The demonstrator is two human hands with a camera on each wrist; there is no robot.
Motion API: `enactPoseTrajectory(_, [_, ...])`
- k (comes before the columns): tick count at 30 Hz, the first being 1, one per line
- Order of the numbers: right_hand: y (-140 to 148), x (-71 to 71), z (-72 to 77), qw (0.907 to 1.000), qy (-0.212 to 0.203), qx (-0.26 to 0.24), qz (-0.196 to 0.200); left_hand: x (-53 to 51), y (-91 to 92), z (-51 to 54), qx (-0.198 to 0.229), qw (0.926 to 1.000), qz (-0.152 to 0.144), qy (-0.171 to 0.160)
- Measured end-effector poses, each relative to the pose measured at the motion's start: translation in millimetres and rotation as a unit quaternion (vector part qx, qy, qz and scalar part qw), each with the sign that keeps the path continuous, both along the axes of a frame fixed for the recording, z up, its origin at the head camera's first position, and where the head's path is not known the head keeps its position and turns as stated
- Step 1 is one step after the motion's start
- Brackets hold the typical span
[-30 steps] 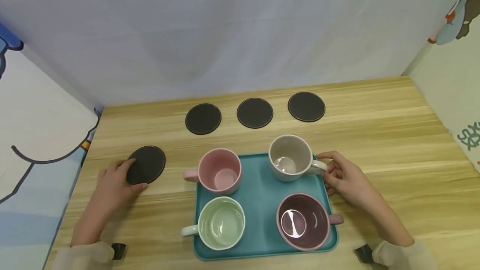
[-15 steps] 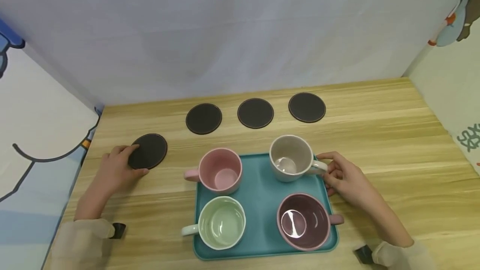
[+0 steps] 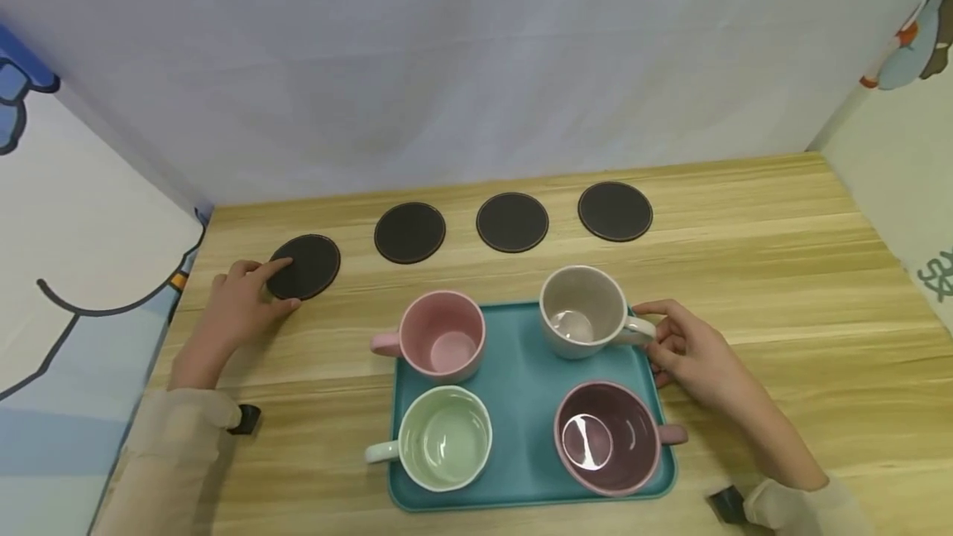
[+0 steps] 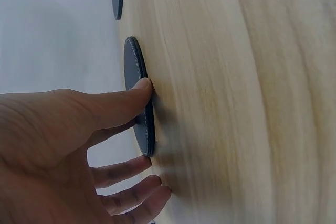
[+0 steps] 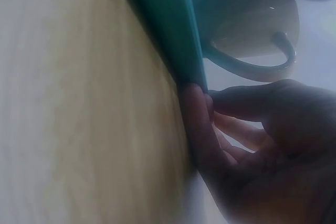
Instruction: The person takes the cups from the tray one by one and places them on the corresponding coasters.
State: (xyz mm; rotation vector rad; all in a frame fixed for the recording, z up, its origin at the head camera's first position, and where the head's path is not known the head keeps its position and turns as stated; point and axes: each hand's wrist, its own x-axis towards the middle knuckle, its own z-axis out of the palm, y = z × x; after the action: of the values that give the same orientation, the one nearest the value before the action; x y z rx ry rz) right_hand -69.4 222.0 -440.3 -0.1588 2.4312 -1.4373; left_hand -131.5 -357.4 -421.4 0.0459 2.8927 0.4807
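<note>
My left hand point(image 3: 241, 308) holds a round black coaster point(image 3: 313, 271) at the left of the table. In the left wrist view, the thumb is on the stitched edge of this coaster point(image 4: 135, 66). My right hand point(image 3: 692, 354) is at the right edge of a teal tray point(image 3: 521, 437), its fingertips on the rim, just beside the handle of a beige mug point(image 3: 577, 296). A pink mug point(image 3: 439, 337), a green mug point(image 3: 442, 441) and a mauve mug point(image 3: 596, 437) also stand on the tray, handles outward.
Behind the tray, three more black coasters lie in a row: left point(image 3: 409, 232), middle point(image 3: 512, 222) and right point(image 3: 615, 211). A pale cloth wall point(image 3: 484, 64) rises behind the wooden table point(image 3: 774, 255). Printed cloth panels stand at both sides.
My left hand has slid the coaster away from me, toward the back of the table and nearly in line with the others. The right hand, tray and mugs have stayed put.
</note>
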Motion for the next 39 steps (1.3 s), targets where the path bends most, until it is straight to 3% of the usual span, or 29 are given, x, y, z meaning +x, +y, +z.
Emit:
enactPoseTrajectory(8, [0, -1.0, -0.3, 1.0000, 0.005, -0.008, 0.002, -10.8, 0.2, -3.0, -0.008, 0.9998, 0.004, 0.018])
enactPoseTrajectory(21, [0, -1.6, -1.4, 0.9999, 0.007, -0.006, 0.009, -19.4, 1.7, -8.3, 0.002, 0.9995, 0.001, 0.030])
enactPoseTrajectory(27, [0, -0.7, -4.0, 1.0000, 0.003, -0.005, 0.006, -18.9, 2.1, -11.0, 0.008, 0.9993, -0.003, 0.037])
enactPoseTrajectory(32, [3, -0.6, -3.0, 0.9999, 0.003, 0.008, 0.006, -12.2, 2.4, -13.8, 0.039, 0.9992, 0.009, 0.003])
enactPoseTrajectory(39, [4, 0.1, -0.7, 1.0000, 0.006, -0.004, 0.003, -8.1, 1.6, -2.3, 0.084, 0.9964, -0.006, -0.011])
